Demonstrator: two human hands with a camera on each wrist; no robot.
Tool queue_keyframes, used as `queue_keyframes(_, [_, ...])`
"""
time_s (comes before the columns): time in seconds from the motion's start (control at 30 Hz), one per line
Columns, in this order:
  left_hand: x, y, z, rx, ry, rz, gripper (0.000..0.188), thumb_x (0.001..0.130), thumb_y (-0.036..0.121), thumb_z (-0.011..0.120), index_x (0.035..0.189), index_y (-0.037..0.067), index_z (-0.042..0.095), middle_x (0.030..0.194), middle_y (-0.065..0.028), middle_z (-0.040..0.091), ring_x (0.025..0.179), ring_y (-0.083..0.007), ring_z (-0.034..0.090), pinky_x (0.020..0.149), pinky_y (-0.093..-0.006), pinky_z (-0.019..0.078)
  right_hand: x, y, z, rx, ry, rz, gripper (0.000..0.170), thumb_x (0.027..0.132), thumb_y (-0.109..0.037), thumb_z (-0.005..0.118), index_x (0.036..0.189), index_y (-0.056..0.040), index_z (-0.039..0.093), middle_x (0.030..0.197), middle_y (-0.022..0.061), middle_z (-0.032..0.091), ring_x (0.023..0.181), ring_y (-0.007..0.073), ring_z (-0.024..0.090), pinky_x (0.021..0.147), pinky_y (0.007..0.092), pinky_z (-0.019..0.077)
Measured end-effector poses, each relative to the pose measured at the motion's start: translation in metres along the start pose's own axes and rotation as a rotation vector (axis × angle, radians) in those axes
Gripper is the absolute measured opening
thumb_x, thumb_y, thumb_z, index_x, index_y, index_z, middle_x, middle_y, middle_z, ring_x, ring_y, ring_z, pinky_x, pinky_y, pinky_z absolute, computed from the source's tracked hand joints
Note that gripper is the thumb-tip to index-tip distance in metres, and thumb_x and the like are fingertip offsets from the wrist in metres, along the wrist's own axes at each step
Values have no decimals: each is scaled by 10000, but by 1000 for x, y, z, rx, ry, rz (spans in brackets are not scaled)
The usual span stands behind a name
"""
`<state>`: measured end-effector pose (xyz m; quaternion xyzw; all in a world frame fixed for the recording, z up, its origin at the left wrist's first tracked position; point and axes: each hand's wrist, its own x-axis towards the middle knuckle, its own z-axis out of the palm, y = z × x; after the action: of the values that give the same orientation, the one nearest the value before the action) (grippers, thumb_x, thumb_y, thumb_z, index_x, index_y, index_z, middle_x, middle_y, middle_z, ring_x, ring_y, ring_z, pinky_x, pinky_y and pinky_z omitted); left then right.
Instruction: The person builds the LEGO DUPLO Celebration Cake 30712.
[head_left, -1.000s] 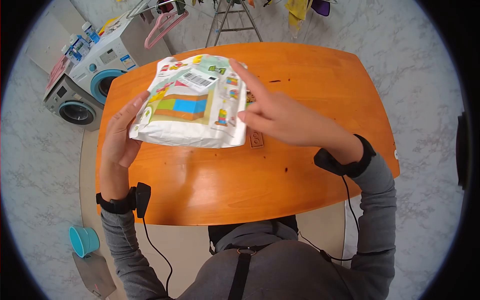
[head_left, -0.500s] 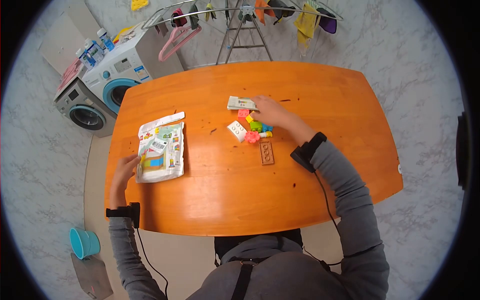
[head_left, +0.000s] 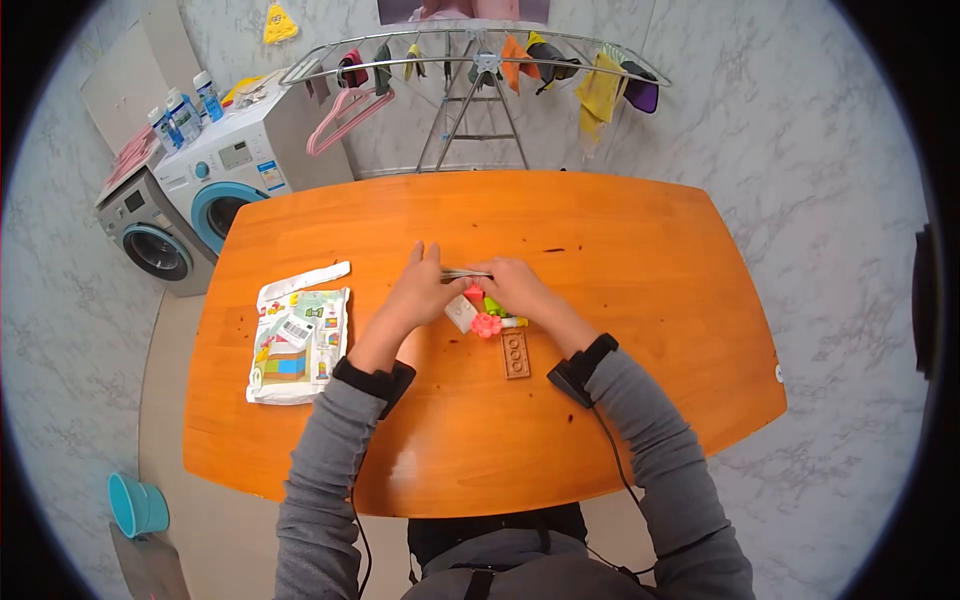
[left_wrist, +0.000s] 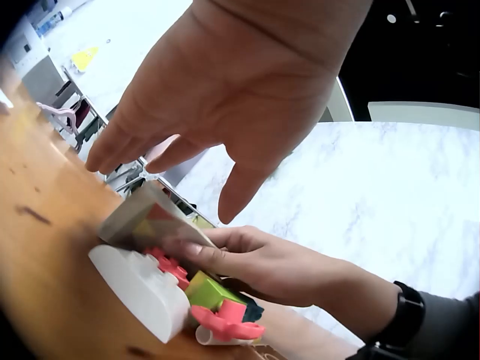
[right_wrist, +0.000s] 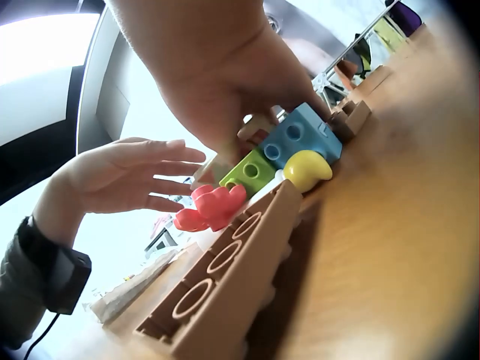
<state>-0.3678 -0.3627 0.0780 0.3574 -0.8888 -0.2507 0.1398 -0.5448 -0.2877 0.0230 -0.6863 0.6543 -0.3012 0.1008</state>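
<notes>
My right hand (head_left: 522,288) pinches a folded paper booklet (left_wrist: 142,217) and tilts it up behind a cluster of toy building bricks. On the booklet's other side, my left hand (head_left: 412,297) hovers with fingers straight, holding nothing. In front of the hands lie a white curved brick (left_wrist: 139,289), a pink flower piece (head_left: 486,325) and a green brick (right_wrist: 251,171). Beneath the right hand, in the right wrist view, are a blue brick (right_wrist: 304,139) and a rounded yellow piece (right_wrist: 307,171). Closer to the body lies a long brown brick (head_left: 515,356), its hollow side up.
An opened white printed bag (head_left: 335,330) lies at the left of the wooden table (head_left: 620,430), its torn strip by the top. Beyond the table stand a drying rack (head_left: 487,64) with small cloths and two washing machines (head_left: 235,155). A blue bucket (head_left: 138,505) is on the floor.
The bag, held up a second ago, was laid on the table's left side. My left hand has since left it and moved right, while my right hand has raised the booklet from lying flat.
</notes>
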Motion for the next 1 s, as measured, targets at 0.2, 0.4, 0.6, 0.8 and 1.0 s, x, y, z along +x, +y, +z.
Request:
queue_keyframes(0.2, [14, 13, 44, -437, 205, -60, 934, 820, 402, 726, 1367, -194, 260, 1379, -370, 353, 1317, -440, 375, 1050, -411, 377, -37, -11, -30, 162, 190, -36, 331, 913, -135, 540, 1231, -57, 592, 1013, 201, 649, 959, 374, 604, 836, 423, 487])
queue_keyframes(0.4, [-6, 47, 37, -1083, 118, -124, 1017, 792, 387, 779, 1408, -168, 189, 1358, -294, 379, 1230, -314, 485, 943, -372, 485, -67, -34, -46, 300, 282, 13, 334, 969, -184, 509, 1267, -44, 566, 1088, 187, 617, 972, 343, 601, 838, 388, 488])
queue_keyframes(0.6, [-28, 56, 44, -1276, -62, -213, 889, 844, 277, 737, 1425, -109, 185, 1284, -220, 416, 1160, -289, 532, 902, -408, 529, -98, -36, -43, 579, 167, 178, 413, 1019, -304, 433, 1330, -45, 512, 1165, 169, 582, 1067, 283, 564, 907, 353, 461])
queue_keyframes(0.8, [-49, 51, 46, -1468, -194, -255, 486, 880, 106, 636, 1294, -17, 413, 1188, -126, 544, 1080, -204, 594, 895, -352, 528, -115, -49, -50, 899, -70, 357, 473, 1028, -337, 418, 1383, -26, 453, 1298, 117, 539, 1204, 179, 488, 1018, 308, 374])
queue_keyframes(1.0, [-58, 41, 40, -1395, -253, -336, 470, 879, 81, 638, 1285, -44, 438, 1112, -111, 590, 991, -200, 633, 877, -306, 542, -116, -54, -51, 1064, -91, 379, 500, 999, -233, 493, 1431, -14, 372, 1340, 101, 503, 1251, 162, 443, 1054, 302, 336])
